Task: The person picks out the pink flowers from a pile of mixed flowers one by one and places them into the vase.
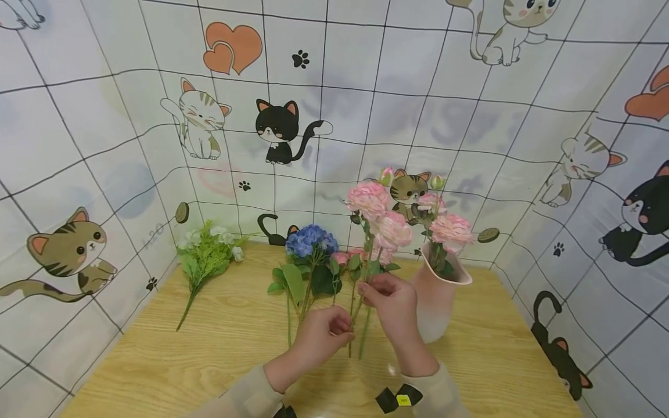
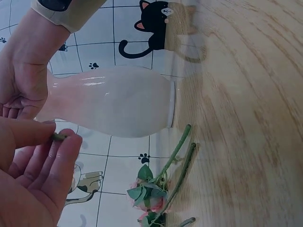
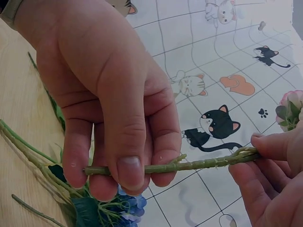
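Observation:
Both hands hold one upright stem with pink, many-petalled flowers (image 1: 392, 230) and a bud at the top. My right hand (image 1: 392, 307) pinches it higher up, just left of the vase. Lower down, near the cut end, my left hand (image 1: 324, 332) pinches the same stem between thumb and fingers. The bare green stem (image 3: 203, 164) spans the gap between the two hands in the right wrist view. A pink-to-white vase (image 1: 434, 302) stands beside the right hand, with pink flowers (image 1: 452, 228) in its mouth.
Behind the hands, a blue hydrangea (image 1: 311, 240) and more pink flowers (image 2: 150, 198) lie on the wooden table (image 1: 219, 354). A bunch of white flowers with green leaves (image 1: 204, 261) lies at the back left. Cat-printed cloth (image 1: 355, 110) encloses the table's back and sides.

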Action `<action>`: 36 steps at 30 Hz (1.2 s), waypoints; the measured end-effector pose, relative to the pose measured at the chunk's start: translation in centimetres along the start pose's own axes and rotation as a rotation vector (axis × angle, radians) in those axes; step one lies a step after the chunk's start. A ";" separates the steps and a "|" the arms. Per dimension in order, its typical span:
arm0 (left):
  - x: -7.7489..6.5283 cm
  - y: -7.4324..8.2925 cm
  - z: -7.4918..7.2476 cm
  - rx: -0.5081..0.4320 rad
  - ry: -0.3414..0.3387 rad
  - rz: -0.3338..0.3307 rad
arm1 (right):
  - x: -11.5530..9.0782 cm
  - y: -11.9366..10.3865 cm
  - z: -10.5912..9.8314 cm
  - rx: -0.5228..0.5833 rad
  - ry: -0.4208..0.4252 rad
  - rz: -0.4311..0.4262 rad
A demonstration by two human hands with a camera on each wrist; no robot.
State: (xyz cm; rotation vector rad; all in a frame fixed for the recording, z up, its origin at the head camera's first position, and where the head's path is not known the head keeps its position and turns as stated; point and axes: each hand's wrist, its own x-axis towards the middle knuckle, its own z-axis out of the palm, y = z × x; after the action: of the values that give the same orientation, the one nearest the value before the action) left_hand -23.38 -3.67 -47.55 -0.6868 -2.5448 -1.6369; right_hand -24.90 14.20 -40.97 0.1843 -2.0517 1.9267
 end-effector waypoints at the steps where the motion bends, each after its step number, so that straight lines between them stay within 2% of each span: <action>1: 0.0 0.0 0.0 -0.008 -0.008 0.004 | 0.0 -0.1 -0.1 0.004 -0.002 -0.003; 7: -0.1 0.1 0.2 -0.079 -0.038 0.026 | -0.1 -0.6 -0.6 0.011 -0.022 -0.023; 11: 0.0 -0.1 0.1 -0.108 -0.063 0.039 | -0.5 -1.2 -0.9 -0.025 -0.040 -0.057; 16: 0.5 -0.4 -0.3 -0.138 -0.096 0.017 | -0.7 -1.9 -1.9 -0.073 0.009 -0.137; 21: 1.4 -0.6 -0.4 -0.136 -0.097 -0.018 | -0.1 -2.5 -3.4 -0.070 0.071 -0.185; 28: 2.8 -0.1 0.9 -0.082 -0.077 -0.069 | 0.8 -4.1 -6.2 -0.111 0.172 -0.238; 32: 3.7 0.1 2.0 -0.060 -0.094 -0.081 | 1.0 -5.0 -7.3 -0.112 0.229 -0.264; 36: 4.6 0.1 3.4 -0.025 -0.123 -0.078 | 1.1 -5.6 -7.9 -0.131 0.230 -0.331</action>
State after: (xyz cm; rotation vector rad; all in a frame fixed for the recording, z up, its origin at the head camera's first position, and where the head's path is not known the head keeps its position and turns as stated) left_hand -26.83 0.88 -47.74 -0.7207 -2.6718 -1.7043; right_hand -23.08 21.73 -35.02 0.2420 -1.8542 1.5354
